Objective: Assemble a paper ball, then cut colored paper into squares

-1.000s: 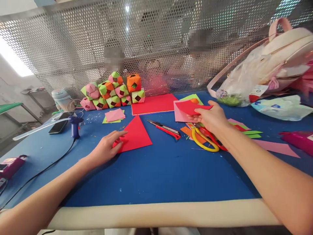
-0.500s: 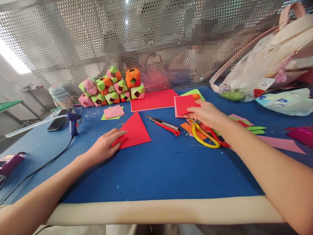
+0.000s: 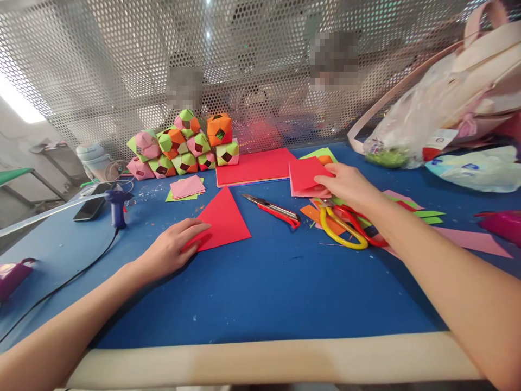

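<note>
My left hand rests on the left corner of a red sheet of paper that lies flat on the table, its fingers stretched over the paper. Further right, my right hand pinches the right edge of a small red paper square. That square is partly raised over a pink paper. Just below the right hand lie scissors with yellow and red handles, their blades mostly hidden. Between the hands is a red utility knife with its blade end pointing left.
Stacked paper balls stand at the back left, beside larger red sheets. Small pink squares lie before them. A blue glue gun with a cord and a phone are left. Paper strips and a bag are right.
The red square in my right hand has tilted up at its right side, showing more pink paper below it. My left hand stays on the red sheet. The view has shifted slightly.
</note>
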A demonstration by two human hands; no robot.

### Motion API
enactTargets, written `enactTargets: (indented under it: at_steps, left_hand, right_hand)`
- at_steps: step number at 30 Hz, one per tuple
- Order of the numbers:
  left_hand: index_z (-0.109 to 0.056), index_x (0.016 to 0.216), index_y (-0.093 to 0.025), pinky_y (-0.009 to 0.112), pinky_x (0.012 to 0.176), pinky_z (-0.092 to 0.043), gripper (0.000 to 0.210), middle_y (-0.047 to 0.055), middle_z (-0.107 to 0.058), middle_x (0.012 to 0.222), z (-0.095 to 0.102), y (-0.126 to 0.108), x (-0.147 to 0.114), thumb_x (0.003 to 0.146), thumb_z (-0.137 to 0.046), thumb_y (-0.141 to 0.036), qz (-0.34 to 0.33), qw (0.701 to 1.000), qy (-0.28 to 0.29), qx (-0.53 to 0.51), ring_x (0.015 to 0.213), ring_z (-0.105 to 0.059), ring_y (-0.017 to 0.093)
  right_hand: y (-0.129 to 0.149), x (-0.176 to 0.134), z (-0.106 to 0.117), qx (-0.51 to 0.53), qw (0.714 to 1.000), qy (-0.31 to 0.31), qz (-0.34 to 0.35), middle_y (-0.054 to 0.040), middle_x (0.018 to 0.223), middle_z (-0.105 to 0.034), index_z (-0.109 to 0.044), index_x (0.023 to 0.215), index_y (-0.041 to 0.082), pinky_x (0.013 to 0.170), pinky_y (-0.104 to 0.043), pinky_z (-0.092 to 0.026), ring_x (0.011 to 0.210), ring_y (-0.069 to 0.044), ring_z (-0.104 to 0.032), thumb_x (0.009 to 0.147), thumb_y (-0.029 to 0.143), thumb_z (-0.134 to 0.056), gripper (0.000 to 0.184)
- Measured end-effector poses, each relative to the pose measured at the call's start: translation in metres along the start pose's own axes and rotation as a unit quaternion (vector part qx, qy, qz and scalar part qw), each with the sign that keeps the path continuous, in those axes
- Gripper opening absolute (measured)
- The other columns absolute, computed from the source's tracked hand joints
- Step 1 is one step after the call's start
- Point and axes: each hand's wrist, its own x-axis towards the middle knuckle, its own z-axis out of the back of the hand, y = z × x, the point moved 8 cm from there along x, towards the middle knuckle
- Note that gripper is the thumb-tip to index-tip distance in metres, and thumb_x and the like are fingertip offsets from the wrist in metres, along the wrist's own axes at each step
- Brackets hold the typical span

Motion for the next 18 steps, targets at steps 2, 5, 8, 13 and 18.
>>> enactTargets:
  at_steps: [2,5,8,13,18]
  left_hand:
    - [-0.056,0.129,-0.018,0.033,0.090,-0.055,0.034,0.013,-0.063,0.121,0.002,-0.001,0.000,0.097,-0.045,-0.021,-0.002,1.000,-0.003,-0.002,0.108,-0.064,0.021]
    - [-0.058,0.127,-0.020,0.035,0.093,-0.054,0.033,0.012,-0.063,0.122,0.006,0.001,0.001,0.098,-0.046,-0.028,0.022,1.000,-0.004,-0.005,0.110,-0.064,0.022]
    - [-0.057,0.130,-0.022,0.042,0.099,-0.051,0.040,0.013,-0.058,0.133,0.005,0.005,0.000,0.096,-0.049,-0.041,0.077,0.997,0.026,0.000,0.119,-0.059,0.026]
    - [-0.052,0.136,-0.024,0.051,0.107,-0.043,0.057,0.014,-0.043,0.150,-0.009,0.013,-0.006,0.090,-0.052,-0.057,0.148,0.982,0.116,0.016,0.133,-0.048,0.032]
    - [-0.051,0.137,-0.024,0.048,0.106,-0.045,0.053,0.012,-0.043,0.150,-0.016,0.018,-0.009,0.092,-0.051,-0.052,0.183,0.973,0.141,0.018,0.130,-0.051,0.031]
  right_hand:
    - [0.006,0.000,0.016,-0.055,0.997,-0.045,0.018,-0.0134,0.120,-0.063,-0.062,0.115,0.013,0.095,-0.050,-0.047,0.110,-0.027,-0.060,0.088,0.026,-0.063,0.031]
    - [0.024,-0.009,0.036,-0.110,0.986,-0.112,0.062,-0.0228,0.123,-0.062,-0.065,0.113,0.009,0.104,-0.057,-0.035,0.122,-0.038,-0.052,0.083,0.021,-0.062,0.032]
    - [0.047,-0.028,0.033,-0.113,0.975,-0.132,0.138,-0.0219,0.123,-0.063,-0.065,0.114,0.010,0.104,-0.054,-0.037,0.119,-0.035,-0.056,0.084,0.021,-0.057,0.032]
    - [0.078,-0.083,-0.032,-0.071,0.948,-0.036,0.307,-0.0086,0.118,-0.069,-0.067,0.107,0.021,0.102,-0.046,-0.045,0.113,-0.025,-0.062,0.084,0.022,-0.057,0.025]
    - [0.085,-0.138,-0.091,-0.072,0.876,0.103,0.467,-0.0092,0.122,-0.068,-0.068,0.110,0.021,0.105,-0.047,-0.046,0.116,-0.025,-0.062,0.087,0.023,-0.055,0.026]
